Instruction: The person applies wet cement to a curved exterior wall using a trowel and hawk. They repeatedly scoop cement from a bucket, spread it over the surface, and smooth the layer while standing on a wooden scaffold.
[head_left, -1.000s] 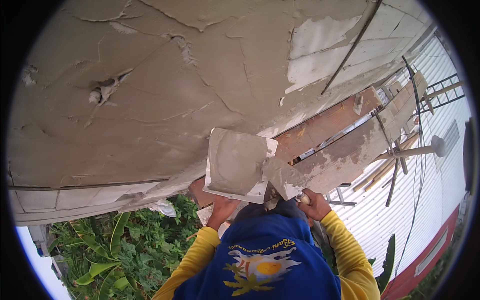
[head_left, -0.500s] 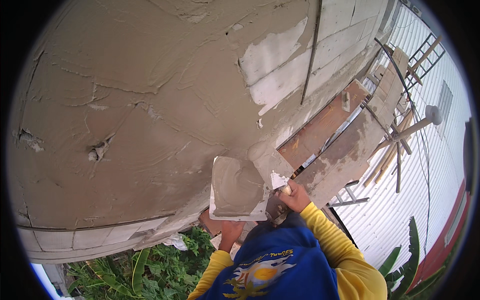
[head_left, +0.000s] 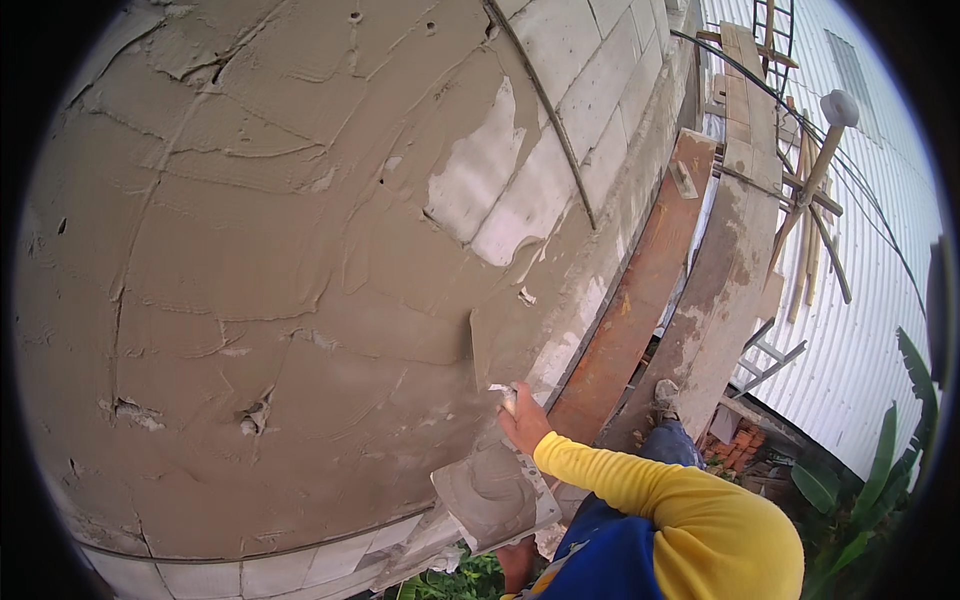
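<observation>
My right hand (head_left: 524, 420) is closed round the handle of a plastering trowel (head_left: 488, 355), and its mortar-coated blade is up against the wall. Wet grey-brown plaster (head_left: 250, 290) covers most of that wall, with ridges and a few small holes in it. Lower down, my left hand (head_left: 517, 562) is at the underside of a square mortar board (head_left: 487, 492), gripping it from below; its fingers are mostly hidden. A layer of wet mortar lies on the board, which is tilted close to the wall. Bare white blocks (head_left: 515, 205) show above and right of the trowel.
Scaffold planks (head_left: 700, 330) run along the wall's right side, with a small block-like piece (head_left: 684, 180) on one. A wooden pole (head_left: 820, 170), cables and a ladder (head_left: 770, 355) stand beyond them. Corrugated metal roofing (head_left: 870, 270) lies farther right. My shoe (head_left: 666, 395) is on a plank.
My right hand has moved the trowel from beside the mortar board up onto the wall. The board has turned and sits lower in view. The head view has shifted too.
</observation>
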